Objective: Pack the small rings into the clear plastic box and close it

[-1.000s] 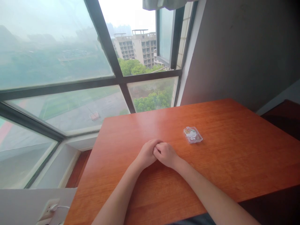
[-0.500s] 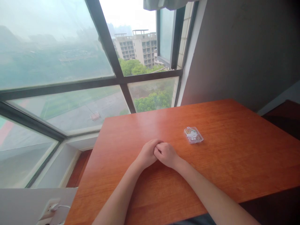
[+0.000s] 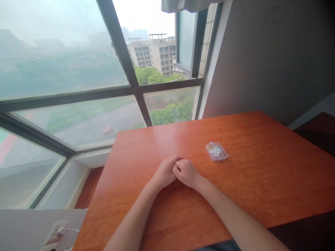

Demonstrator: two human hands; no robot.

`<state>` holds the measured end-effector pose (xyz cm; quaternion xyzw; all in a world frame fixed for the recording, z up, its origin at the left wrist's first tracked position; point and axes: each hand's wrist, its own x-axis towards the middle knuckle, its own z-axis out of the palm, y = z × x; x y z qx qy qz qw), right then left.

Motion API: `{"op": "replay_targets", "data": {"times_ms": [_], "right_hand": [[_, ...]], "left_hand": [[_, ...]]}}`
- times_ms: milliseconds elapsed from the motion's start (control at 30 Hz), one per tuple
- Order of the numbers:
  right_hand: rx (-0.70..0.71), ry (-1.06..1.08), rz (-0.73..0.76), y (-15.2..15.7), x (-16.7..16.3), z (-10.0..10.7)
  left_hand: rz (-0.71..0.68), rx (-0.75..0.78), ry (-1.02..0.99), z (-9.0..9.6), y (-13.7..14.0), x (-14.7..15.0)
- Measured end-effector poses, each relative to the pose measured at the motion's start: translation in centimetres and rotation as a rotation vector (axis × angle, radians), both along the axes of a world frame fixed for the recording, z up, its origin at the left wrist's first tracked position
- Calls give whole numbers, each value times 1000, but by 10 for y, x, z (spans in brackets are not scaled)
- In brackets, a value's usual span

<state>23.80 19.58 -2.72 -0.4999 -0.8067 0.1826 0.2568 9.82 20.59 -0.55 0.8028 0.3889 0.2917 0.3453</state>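
Observation:
My left hand and my right hand rest clasped together on the wooden table. Both are closed, with the fingers folded against each other, and no object shows in either one. The palms and some fingertips are hidden. Beyond my right hand, a little to its right, lies a small clear plastic case. White and yellowish small pieces show through it, too small to name. Neither hand touches the case.
A dark-framed window runs along the far and left sides, with one pane swung outward. A grey wall rises at the right. At the lower left, a white plug with a cord sits in a wall socket.
The whole view has shifted very slightly. My hands and the clear case stay as they were on the table.

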Motion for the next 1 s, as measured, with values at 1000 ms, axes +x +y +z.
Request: {"op": "replay_targets", "data": {"times_ms": [1000], "right_hand": [[-14,43,8,-1,1,1]], "left_hand": [[4,11,5,-5,0,-1]]}}
